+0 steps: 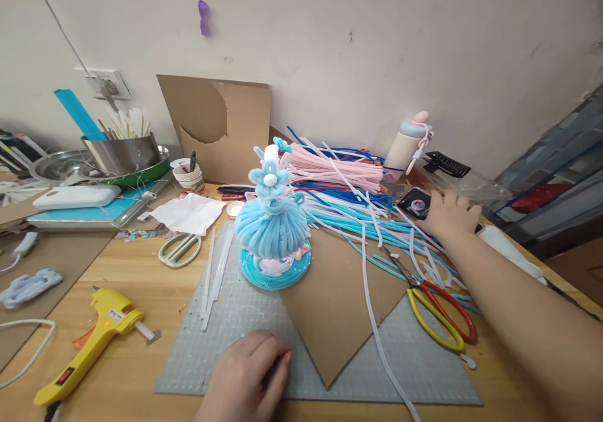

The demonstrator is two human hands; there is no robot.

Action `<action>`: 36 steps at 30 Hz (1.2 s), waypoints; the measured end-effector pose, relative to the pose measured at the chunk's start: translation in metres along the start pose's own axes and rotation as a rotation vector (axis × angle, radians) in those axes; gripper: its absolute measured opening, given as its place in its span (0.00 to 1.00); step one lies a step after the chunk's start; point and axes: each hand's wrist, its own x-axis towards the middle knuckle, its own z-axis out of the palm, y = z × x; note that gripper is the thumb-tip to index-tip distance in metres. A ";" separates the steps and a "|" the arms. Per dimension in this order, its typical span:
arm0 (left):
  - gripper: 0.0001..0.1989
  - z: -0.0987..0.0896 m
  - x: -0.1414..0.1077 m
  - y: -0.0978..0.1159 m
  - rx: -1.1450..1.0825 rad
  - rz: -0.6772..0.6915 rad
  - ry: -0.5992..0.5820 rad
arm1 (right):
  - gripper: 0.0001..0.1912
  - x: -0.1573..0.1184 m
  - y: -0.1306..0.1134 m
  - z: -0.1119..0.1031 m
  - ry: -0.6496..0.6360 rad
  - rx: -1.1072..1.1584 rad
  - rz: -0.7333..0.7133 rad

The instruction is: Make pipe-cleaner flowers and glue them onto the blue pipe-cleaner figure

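A light-blue fluffy figure with a ribbed, dress-like body (271, 227) stands upright on a round turquoise base, on the grey cutting mat (188, 353). My left hand (249, 375) rests at the mat's front edge, in front of the figure, its fingers curled with nothing visible in them. At the right, my right hand (450, 216) is over a dark phone (415, 203), fingers bent around it; the hand hides part of the phone. A brown cardboard piece (334, 302) lies on the mat, with a long white strip (372, 312) across it.
Red-and-yellow-handled scissors (438, 315) lie below my right forearm. Pipe cleaners (334, 171) are piled behind. A yellow glue gun (97, 340) and pale green scissors (180, 250) lie left. Farther back are a bottle (405, 142), a metal pot (125, 153) and upright cardboard (249, 127).
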 end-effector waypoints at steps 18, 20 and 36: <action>0.10 0.001 -0.001 0.000 0.016 -0.010 -0.038 | 0.35 0.005 0.003 0.002 0.041 0.045 0.000; 0.10 0.001 -0.001 0.000 0.022 -0.004 -0.034 | 0.35 0.005 0.003 0.001 0.042 0.044 0.004; 0.10 0.002 0.000 -0.002 0.016 0.002 -0.032 | 0.37 0.010 0.005 0.011 0.033 0.041 0.019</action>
